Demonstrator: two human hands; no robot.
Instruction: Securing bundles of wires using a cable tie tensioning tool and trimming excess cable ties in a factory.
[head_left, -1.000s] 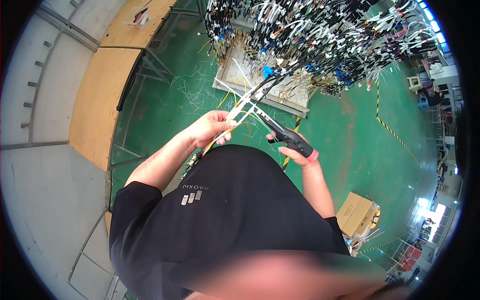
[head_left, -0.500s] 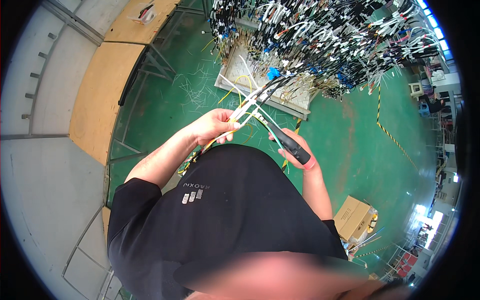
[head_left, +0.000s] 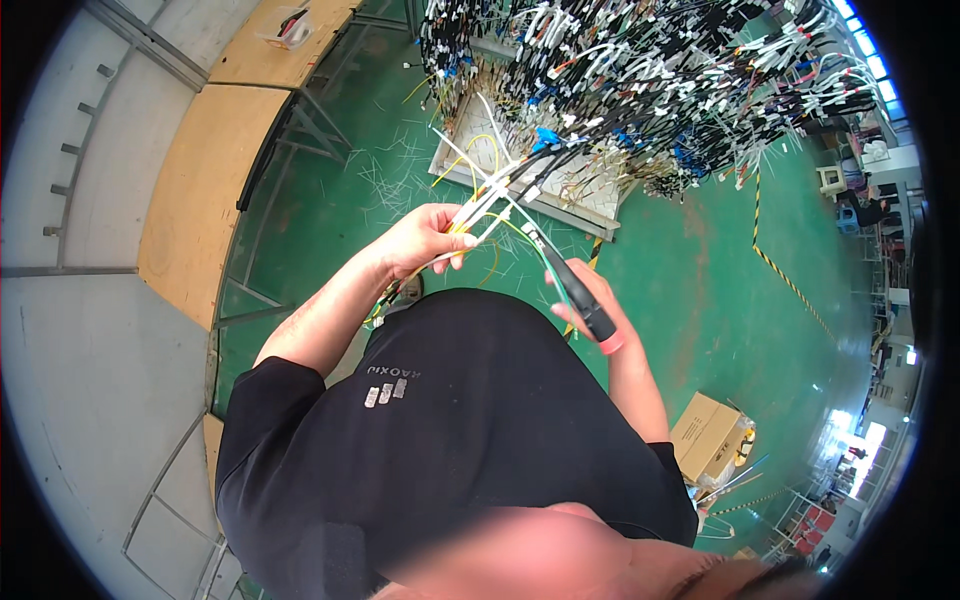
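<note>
My left hand [head_left: 428, 243] is closed round a wire harness [head_left: 485, 196] of white, yellow and black wires. The harness runs up and right towards the big hanging mass of wires, and its loose ends dangle below the hand near my belly. My right hand [head_left: 602, 297] grips a black hand tool [head_left: 577, 290] with a slim nose and a red end, which looks like a cable tie gun. Its nose points up and left at the harness, close to a white connector. A green wire [head_left: 548, 262] hangs along the tool. Some right-hand fingers are hidden behind it.
Ahead, a dense mass of wire harnesses [head_left: 640, 70] hangs over a pale tray [head_left: 570, 215]. Wooden boards [head_left: 205, 190] on a metal frame stand to my left. Thin white offcuts lie on the green floor [head_left: 385, 170]. A cardboard box [head_left: 705, 435] is at the lower right.
The black tool has moved slightly down and right, its nose drawing away from the harness. My left hand has shifted a little up and left with the wires.
</note>
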